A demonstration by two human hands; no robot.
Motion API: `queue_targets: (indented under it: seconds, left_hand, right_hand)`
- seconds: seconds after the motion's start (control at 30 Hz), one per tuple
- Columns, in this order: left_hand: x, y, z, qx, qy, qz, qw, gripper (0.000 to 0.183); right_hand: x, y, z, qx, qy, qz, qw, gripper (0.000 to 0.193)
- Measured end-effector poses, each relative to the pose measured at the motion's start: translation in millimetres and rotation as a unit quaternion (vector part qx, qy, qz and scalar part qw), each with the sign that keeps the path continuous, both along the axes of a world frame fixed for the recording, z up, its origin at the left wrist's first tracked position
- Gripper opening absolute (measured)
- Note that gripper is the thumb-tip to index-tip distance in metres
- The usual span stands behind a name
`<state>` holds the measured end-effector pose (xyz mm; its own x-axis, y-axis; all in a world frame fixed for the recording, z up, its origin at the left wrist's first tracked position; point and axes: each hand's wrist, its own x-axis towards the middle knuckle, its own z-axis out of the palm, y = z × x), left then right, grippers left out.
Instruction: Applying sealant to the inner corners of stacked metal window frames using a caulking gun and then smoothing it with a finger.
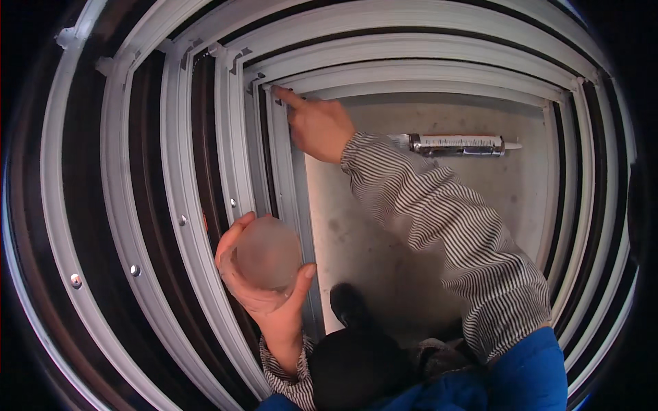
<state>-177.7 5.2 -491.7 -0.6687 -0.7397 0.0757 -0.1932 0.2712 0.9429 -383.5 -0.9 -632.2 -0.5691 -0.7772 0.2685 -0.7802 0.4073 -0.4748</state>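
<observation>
Innermost frame (pixel 411 87): pale, grooved, straight bars; the landmark for this listing.
Left hand (pixel 273 303): fingers and thumb curved round a cup (pixel 269 253), closed on it. Cup: round, translucent, frosted, over the frame's left bar.
Right hand (pixel 322 127): forefinger extended to the frame's far left corner, other fingers folded; whether they grip anything, I cannot tell.
Sleeve (pixel 439 198): striped cloth, rumpled, reaching across the frame's opening.
Cartridge tool (pixel 458 144): cylindrical, shiny, pale nozzle; within the frame's outline, on mottled grey floor (pixel 370 233).
</observation>
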Motion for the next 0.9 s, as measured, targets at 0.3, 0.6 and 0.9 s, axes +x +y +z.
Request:
queue_targets:
  seconds: [0.3, 0.6, 0.9]
  left_hand:
    - [-2.1, -0.4, 0.7, -0.013, 0.001, -0.005, 1.0, 0.092]
    - [-2.2, 0.4, 1.5, -0.003, -0.002, 0.006, 1.0, 0.091]
    - [-3.5, 2.3, 4.4, -0.035, -0.023, -0.001, 0.999, 0.087]
  right_hand:
    - [-13.7, -19.9, 0.4, -0.019, 0.033, -0.003, 0.999, 0.021]
    - [1.8, -1.0, 3.2, -0.058, -0.064, 0.033, 0.996, 0.013]
    - [-7.1, -9.8, 5.4, 0.069, -0.07, 0.069, 0.993, 0.02]
